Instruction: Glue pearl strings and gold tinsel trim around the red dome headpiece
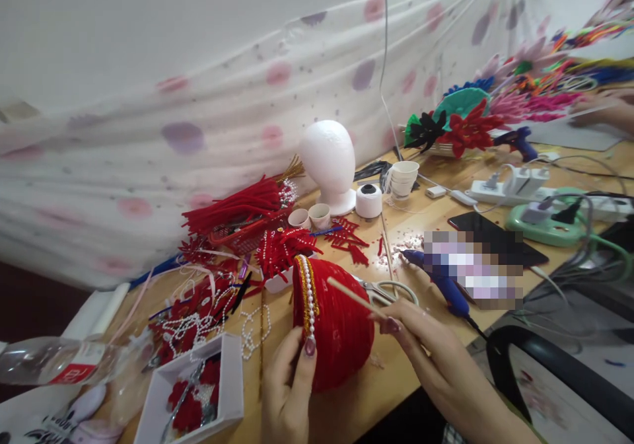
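My left hand (292,378) is closed on the near rim of a red fabric-covered cap (349,328), its thumb against a strip of white pearl beads (310,298) edged with gold trim. Pinched in my right hand (421,341) is a thin wooden stick (354,296), its free end over the cap's red side. Scissors (391,292) lie just behind the cap and the right hand. To the right rests a blue glue gun (446,289). The inside of the cap is mostly hidden.
A white foam head (329,163) stands at the back beside a red basket (230,232) of red stems. A white box (230,378), bead strings (198,322) and a plastic bottle (54,359) lie left. A phone (495,236) and power strips (542,222) sit right; a co-worker's hand (604,110) shows beyond.
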A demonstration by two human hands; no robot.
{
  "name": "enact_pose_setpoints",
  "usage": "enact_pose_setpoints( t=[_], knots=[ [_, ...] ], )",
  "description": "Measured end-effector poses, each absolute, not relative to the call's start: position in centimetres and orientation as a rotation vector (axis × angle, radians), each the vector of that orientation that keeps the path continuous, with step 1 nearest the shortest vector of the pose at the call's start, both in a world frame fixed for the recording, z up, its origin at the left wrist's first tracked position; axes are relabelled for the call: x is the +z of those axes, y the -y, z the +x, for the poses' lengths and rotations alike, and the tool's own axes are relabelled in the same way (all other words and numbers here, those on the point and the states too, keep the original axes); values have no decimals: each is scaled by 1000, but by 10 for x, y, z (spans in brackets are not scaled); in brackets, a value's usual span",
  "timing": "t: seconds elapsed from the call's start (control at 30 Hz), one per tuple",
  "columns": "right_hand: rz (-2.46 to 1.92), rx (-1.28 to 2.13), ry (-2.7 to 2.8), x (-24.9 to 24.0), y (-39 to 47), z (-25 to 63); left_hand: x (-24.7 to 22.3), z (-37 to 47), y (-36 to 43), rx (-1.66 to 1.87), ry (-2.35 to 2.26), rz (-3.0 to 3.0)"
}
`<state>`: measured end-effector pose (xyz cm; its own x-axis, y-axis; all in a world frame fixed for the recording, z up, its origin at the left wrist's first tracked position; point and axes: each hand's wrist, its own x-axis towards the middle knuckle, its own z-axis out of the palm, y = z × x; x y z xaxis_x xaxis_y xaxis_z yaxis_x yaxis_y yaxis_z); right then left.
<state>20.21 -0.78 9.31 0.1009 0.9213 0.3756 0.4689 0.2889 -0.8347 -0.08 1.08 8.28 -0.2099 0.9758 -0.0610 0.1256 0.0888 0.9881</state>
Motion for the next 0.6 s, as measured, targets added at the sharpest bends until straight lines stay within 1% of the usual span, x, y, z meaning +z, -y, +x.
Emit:
enact_pose_setpoints(
  t=[0.1,0.2,0.27,0.33,0.4,0.43,0.5,0.57,0.6],
  knots=[
    [-1320,591,1488,98,4,200,78,3,-10,1238,-1433,1009],
    [-1266,661,1223,121,-1,205,79,9,-9,1205,-1399,883],
    [-1141,574,953,148,-3,212,82,13,-7,1191,-1354,828],
    [-986,415,671,175,-3,220,85,19,-5,1197,-1274,810],
    [-856,388,609,190,-2,222,84,24,-3,1219,-1211,795],
    [-838,411,663,191,-3,221,82,27,-2,1233,-1187,787],
    [-958,589,859,182,-5,212,77,33,-1,1253,-1158,769],
    [-1088,933,1072,163,-11,198,72,38,0,1257,-1138,763],
    [-1078,1072,1120,154,-14,191,71,41,0,1251,-1131,765]
  ],
)
